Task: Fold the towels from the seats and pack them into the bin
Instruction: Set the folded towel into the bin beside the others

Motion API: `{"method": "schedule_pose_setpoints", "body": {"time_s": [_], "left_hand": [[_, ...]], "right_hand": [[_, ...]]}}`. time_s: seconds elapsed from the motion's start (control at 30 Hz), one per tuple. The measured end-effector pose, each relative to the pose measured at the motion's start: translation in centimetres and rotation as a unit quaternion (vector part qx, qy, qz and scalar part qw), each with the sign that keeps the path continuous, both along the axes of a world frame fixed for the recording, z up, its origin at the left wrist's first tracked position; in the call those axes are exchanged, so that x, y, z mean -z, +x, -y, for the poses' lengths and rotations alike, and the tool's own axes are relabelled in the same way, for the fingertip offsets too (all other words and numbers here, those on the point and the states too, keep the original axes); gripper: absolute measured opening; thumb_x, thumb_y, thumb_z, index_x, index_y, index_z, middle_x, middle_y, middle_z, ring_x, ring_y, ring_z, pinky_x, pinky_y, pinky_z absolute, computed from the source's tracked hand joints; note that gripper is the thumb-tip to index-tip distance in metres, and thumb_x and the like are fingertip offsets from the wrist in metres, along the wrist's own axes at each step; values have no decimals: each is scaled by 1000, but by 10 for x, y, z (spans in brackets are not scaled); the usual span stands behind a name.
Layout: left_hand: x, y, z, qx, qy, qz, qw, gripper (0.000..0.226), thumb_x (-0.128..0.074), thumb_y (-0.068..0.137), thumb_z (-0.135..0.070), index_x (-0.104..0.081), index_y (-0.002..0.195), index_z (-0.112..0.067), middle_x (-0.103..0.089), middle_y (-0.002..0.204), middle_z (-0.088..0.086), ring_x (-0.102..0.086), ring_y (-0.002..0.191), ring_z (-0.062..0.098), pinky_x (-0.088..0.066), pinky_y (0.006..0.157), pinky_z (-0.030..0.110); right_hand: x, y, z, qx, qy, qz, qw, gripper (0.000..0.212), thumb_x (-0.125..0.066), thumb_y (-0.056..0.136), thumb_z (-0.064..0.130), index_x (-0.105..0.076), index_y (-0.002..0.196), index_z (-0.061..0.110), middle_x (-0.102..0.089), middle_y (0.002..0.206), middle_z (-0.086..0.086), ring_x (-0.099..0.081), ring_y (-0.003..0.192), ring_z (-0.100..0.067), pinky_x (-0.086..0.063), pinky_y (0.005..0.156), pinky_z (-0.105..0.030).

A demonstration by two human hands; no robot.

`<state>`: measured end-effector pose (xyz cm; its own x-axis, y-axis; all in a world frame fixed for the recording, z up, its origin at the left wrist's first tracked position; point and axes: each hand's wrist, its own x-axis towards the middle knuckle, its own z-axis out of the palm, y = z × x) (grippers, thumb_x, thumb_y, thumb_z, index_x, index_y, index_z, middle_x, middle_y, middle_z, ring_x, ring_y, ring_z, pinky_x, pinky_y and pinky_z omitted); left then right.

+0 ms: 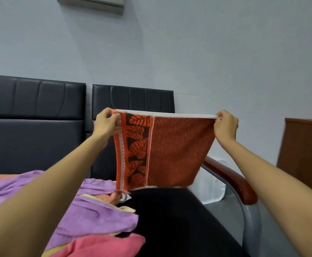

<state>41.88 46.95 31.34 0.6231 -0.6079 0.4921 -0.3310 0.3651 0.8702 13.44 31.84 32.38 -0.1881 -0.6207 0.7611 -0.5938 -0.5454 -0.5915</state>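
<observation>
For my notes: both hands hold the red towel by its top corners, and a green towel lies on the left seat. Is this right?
No: the head view shows a purple towel there, not green. The left hand and right hand do hold the red towel.

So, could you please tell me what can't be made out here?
Head view only.
Bin: none plainly shows; a white object behind the armrest is blurred and partly hidden by it.
Towel pile: the left forearm and bottom edge cut off the purple towel and pink towel, so the count is unclear.
Folds: the red towel, pinched by the left hand and right hand, hides its far side and layer count.
</observation>
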Motion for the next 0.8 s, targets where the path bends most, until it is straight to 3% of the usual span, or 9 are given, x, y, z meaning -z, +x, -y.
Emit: {"method": "schedule_pose_setpoints", "body": {"time_s": [0.13,0.23,0.37,0.43,0.5,0.63,0.7,0.77,0.8], "left_hand": [[47,-22,-24,49,-43,4,998,21,-52,91,-6,-53,74,-18,-62,78,2,-59,68,10,-52,68,21],[101,-32,-46,33,-7,17,999,22,-54,86,-6,-53,69,-20,-58,68,-9,-51,66,6,-42,66,22],[161,-49,-75,14,51,-8,999,17,-53,72,-6,-48,59,-16,-50,50,-11,-43,60,7,-34,57,22],[181,-60,-87,6,53,-24,998,23,-49,72,1,-43,54,-14,-48,42,-14,-41,47,-2,-32,51,15],[196,-68,-96,4,50,-35,998,16,-47,66,-5,-41,53,-11,-44,39,-15,-38,43,-3,-31,47,15],[217,-68,-96,31,118,-36,992,15,-48,71,-3,-45,57,-7,-47,40,-13,-44,49,1,-38,52,16],[224,-58,-86,32,174,4,984,12,-50,68,-14,-50,58,-7,-53,49,-7,-45,61,13,-37,61,29],[229,-47,-67,14,224,82,971,17,-53,81,-11,-63,87,2,-66,83,17,-54,83,23,-39,75,35],[231,-41,-55,2,237,126,963,21,-51,87,-7,-61,102,2,-65,100,20,-57,96,28,-39,83,37]], "right_hand": [[28,-27,-17,-14,3,-9,1000,33,-40,78,-9,-68,95,-3,-67,92,-24,-59,90,-37,-36,75,-28],[78,-52,-34,-33,34,-72,996,21,-48,78,-4,-68,82,-3,-67,81,-23,-59,79,-33,-37,74,-31],[152,-79,-56,-70,60,-140,986,25,-43,73,9,-53,52,0,-42,55,-26,-39,55,-30,-29,58,-37],[179,-87,-70,-118,80,-156,977,24,-38,66,11,-34,42,14,-22,50,-14,-27,52,-20,-17,56,-36],[199,-90,-81,-181,126,-150,964,28,-37,62,11,-21,42,23,-17,47,-2,-22,46,-8,-13,55,-32],[233,-95,-83,-238,264,-142,924,18,-39,55,15,-32,38,16,-26,36,11,-30,39,-4,-20,51,-29],[239,-94,-78,-230,298,-149,914,20,-39,54,16,-47,42,2,-38,42,1,-34,47,-7,-24,53,-29],[241,-90,-69,-198,306,-163,917,22,-44,65,13,-54,49,2,-49,54,-12,-45,57,-19,-32,58,-30],[243,-87,-62,-170,303,-169,922,25,-47,74,8,-55,50,8,-55,60,-16,-50,64,-24,-37,62,-31]]}}
